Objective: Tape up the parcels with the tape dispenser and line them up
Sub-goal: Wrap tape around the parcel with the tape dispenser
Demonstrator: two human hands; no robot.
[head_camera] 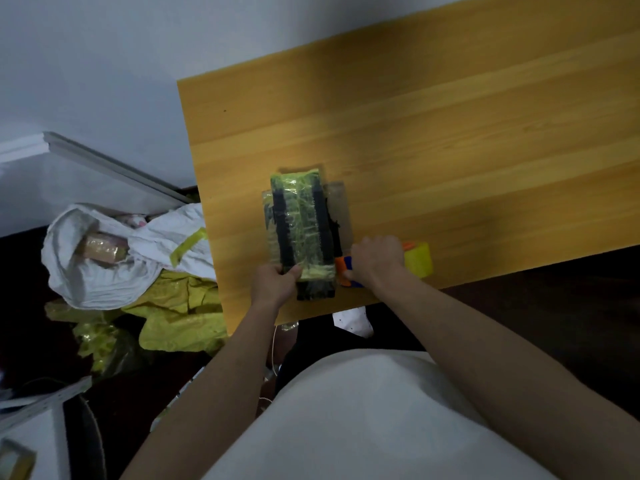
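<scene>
Left hand (277, 280) grips parcel (300, 230); right hand (375, 259) holds tape dispenser (417, 259)

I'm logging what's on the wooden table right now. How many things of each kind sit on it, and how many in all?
Parcel, dark, wrapped in clear and yellow-green tape, held at its near end by the left hand: 1
Tape dispenser, yellow roll with orange and blue parts, under the right hand: 1
Total on the table: 2
</scene>
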